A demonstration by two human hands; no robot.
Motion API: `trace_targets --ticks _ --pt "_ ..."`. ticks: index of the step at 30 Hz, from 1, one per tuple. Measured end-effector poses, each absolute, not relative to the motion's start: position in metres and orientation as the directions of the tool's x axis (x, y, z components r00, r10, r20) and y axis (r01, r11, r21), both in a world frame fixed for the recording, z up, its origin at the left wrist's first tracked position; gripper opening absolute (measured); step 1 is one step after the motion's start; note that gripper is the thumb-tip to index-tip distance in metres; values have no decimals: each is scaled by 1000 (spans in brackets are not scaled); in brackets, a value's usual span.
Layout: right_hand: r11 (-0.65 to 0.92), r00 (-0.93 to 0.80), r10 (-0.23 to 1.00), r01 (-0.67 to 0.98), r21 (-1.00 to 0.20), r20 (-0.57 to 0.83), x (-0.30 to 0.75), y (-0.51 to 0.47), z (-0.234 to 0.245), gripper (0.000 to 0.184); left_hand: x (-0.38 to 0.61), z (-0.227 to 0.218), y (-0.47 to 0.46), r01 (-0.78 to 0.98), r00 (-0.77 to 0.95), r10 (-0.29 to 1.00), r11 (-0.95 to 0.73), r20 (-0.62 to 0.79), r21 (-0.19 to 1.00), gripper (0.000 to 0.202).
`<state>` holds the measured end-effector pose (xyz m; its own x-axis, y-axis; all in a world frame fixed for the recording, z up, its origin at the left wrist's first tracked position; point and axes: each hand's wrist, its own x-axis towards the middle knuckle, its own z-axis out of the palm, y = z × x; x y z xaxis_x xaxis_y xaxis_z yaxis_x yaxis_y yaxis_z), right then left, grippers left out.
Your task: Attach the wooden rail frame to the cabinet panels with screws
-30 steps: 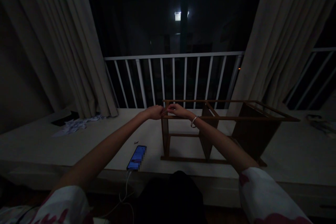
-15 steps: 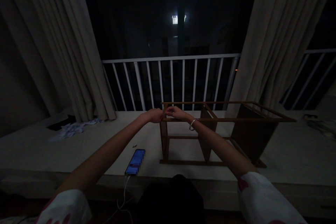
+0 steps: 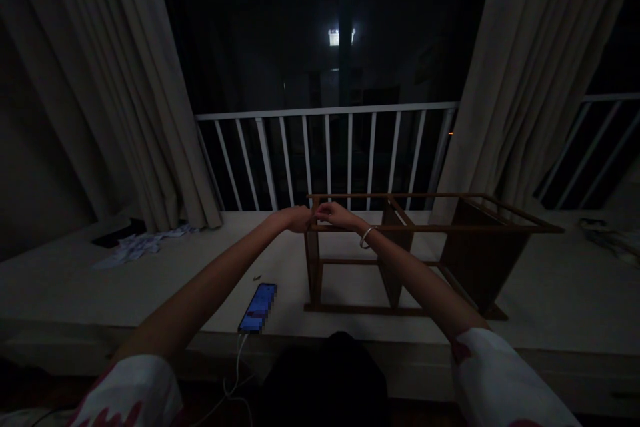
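A brown wooden frame [image 3: 430, 227] of thin rails and panels stands on a pale ledge [image 3: 150, 287] in dim light. Both my hands meet at its upper left corner. My left hand [image 3: 296, 219] has its fingers curled against the corner post. My right hand [image 3: 336, 213], a bangle on its wrist, pinches at the same corner from the other side. What the fingers hold is too small and dark to name.
A lit phone [image 3: 259, 307] on a white cable lies on the ledge left of the frame, with a tiny dark piece [image 3: 257, 277] beyond it. Crumpled paper [image 3: 137, 245] lies far left. A white railing [image 3: 325, 147] and pale curtains [image 3: 525, 73] stand behind.
Both hands stay at the frame's corner. The view has shifted slightly since a second ago, and hardly at all in the last half second.
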<state>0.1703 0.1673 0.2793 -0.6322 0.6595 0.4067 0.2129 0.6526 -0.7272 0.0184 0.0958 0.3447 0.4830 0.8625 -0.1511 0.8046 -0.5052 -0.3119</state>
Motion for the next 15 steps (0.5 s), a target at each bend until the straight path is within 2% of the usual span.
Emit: trace_targets --ticks 6,15 --pt "645 -626 669 219 -733 401 170 168 278 30 17 341 101 796 509 849 -526 -140 -298 21" --pt "672 -631 637 172 -720 444 170 171 277 26 20 348 96 856 478 873 -488 -100 -173 17"
